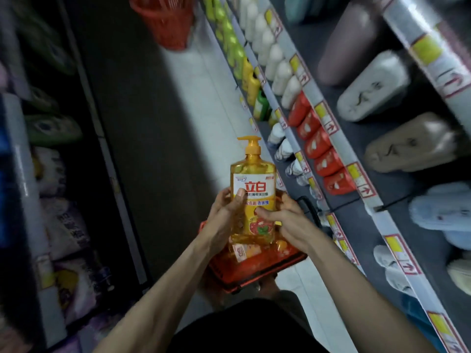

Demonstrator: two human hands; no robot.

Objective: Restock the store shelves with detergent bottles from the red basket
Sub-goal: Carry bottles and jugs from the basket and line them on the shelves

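One detergent bottle (252,184), two hands gripping, left hand (226,217), right hand (285,220)

Narrow store aisle, seen from above. Paved with pale floor tiles (188,98), lit brightly down the middle of the frame and sunk in shadow toward the left. Bordered on the right by grey shelves (316,47) edged with price-label strips (344,151); on the left by dim, dark racks (102,128).
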